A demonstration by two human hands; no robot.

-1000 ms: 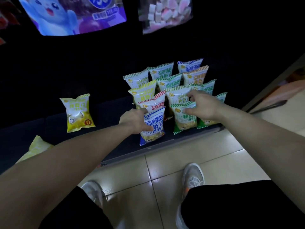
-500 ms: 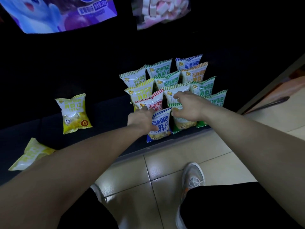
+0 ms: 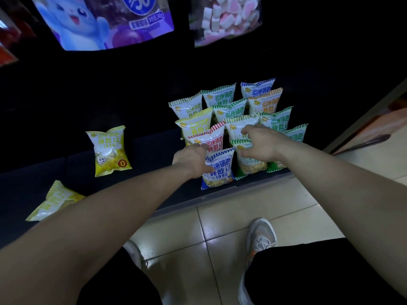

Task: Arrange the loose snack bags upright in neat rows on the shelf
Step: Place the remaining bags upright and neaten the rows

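Note:
Several striped snack bags stand upright in rows at the right of the dark low shelf (image 3: 220,195). My left hand (image 3: 191,159) grips the left edge of the front blue bag (image 3: 220,170), just below a red-striped bag (image 3: 211,139). My right hand (image 3: 261,144) curls its fingers and thumb round the top of the front green bag (image 3: 250,165) beside it. To the left a loose yellow bag (image 3: 110,150) stands alone. A second yellow bag (image 3: 55,201) lies flat near the shelf's front, partly hidden by my left forearm.
Two large bags hang above: a purple cartoon bag (image 3: 105,20) and a marshmallow bag (image 3: 224,18). Beige floor tiles (image 3: 220,227) lie below the shelf, with my shoe (image 3: 262,236) on them. A slanted frame edge (image 3: 363,119) bounds the shelf on the right.
My right hand has slid left and forward from the rear green bags onto the front green bag's top. My left hand stays on the blue bag.

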